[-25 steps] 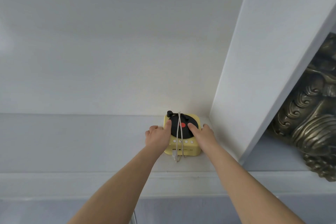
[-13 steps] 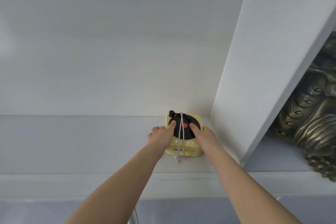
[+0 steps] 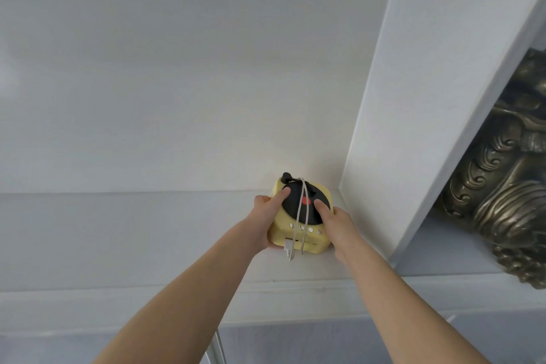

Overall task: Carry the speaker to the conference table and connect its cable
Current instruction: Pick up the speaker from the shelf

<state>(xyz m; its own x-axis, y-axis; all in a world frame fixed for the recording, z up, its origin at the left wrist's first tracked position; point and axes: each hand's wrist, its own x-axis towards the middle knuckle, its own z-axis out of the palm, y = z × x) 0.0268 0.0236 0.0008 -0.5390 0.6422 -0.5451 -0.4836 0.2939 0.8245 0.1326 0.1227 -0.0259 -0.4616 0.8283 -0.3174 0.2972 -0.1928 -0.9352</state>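
Speaker (image 3: 298, 235), yellow and shaped like a little record player, shows low in the centre of the frame. It is at the right end of a white shelf (image 3: 147, 230), just beside a white partition (image 3: 413, 97). Your left grip (image 3: 263, 221) clasps its left side, thumb pressed on the black disc. Your right grip (image 3: 336, 224) clasps the right side the same way. A white cable (image 3: 302, 210) lies looped over the top, its plug dangling down the front. At the right edge, beyond the partition, stands a bronze carved ornament (image 3: 508, 186).

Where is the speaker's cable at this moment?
Head view, centre-right: the white cable lies draped over the yellow speaker between the left hand and right hand, its plug dangling over the speaker's front.
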